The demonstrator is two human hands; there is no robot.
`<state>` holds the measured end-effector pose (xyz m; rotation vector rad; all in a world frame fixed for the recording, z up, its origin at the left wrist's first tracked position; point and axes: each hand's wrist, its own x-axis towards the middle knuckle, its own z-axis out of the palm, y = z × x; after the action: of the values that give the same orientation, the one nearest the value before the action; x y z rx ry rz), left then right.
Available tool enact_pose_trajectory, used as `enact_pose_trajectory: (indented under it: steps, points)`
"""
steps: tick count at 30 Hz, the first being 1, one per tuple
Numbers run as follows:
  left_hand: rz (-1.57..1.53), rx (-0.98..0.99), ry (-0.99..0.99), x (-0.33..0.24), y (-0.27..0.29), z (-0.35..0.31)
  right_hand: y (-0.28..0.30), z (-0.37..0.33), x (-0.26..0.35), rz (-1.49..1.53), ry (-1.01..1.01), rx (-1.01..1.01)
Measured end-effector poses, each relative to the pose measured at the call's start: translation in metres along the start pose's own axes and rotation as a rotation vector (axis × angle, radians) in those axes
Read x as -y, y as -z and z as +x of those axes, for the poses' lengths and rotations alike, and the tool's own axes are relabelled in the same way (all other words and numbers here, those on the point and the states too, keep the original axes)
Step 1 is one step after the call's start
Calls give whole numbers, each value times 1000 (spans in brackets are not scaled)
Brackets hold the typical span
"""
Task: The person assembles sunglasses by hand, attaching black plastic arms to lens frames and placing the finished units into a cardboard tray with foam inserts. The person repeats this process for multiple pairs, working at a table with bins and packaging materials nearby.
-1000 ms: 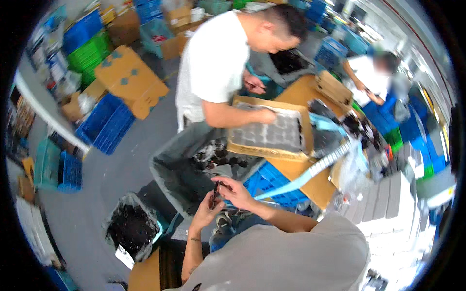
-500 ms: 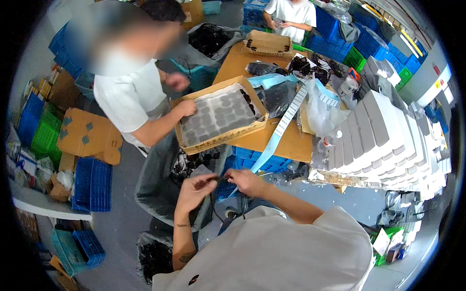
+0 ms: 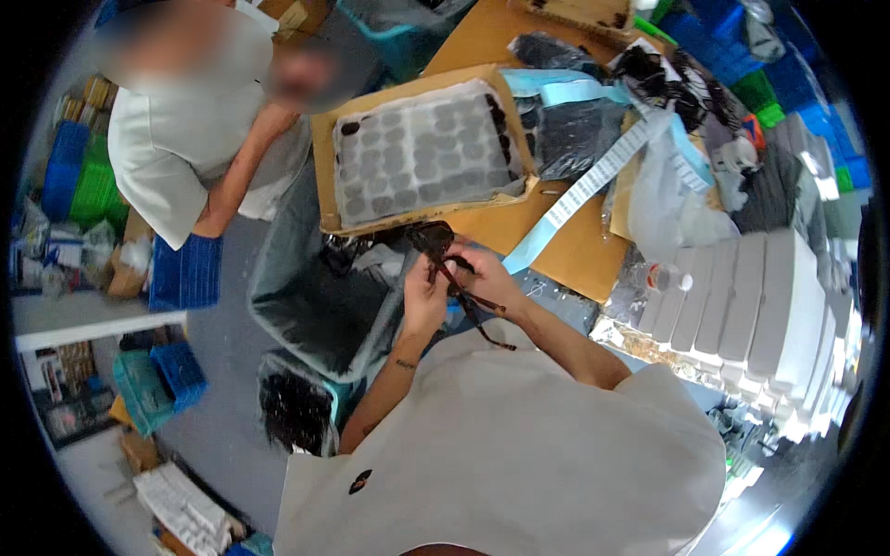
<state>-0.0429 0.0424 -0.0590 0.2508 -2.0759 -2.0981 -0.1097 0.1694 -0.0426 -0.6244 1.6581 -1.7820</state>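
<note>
A pair of sunglasses (image 3: 432, 239) with dark lenses and brownish temples is between my hands, the temples pointing down toward my shirt. My left hand (image 3: 425, 298) closes round one side of it, and my right hand (image 3: 484, 278) grips the other near the hinge. Just beyond my hands lies a shallow cardboard tray (image 3: 326, 190) on the table. In it, rows of dark oval pieces show through a thin white sheet, with a few uncovered at the edges. A light-blue strip of printed labels (image 3: 584, 193) runs down the table to the right of my hands.
A co-worker in a white shirt (image 3: 153, 157) stands at the left of the tray. Below the table edge is a large grey-lined bin (image 3: 311, 296). White boxes (image 3: 732, 287) are stacked at the right. Clear plastic bags (image 3: 663, 213) and dark wrapped bundles (image 3: 579, 139) lie on the table.
My hands have risen toward the tray, and the sunglasses now show plainly between them. My view has shifted. The co-worker's hand has left the tray's edge.
</note>
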Motion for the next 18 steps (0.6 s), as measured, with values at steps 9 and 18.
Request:
enact_pose_trajectory:
  steps: [9, 18]
  points:
    - [-7, -336, 35, 15, -38, 63, 32, 56, -51, 287, 92, -154]
    - [-972, -562, 125, -2, 3, 93, 144, 162, -30, 81, -83, -328]
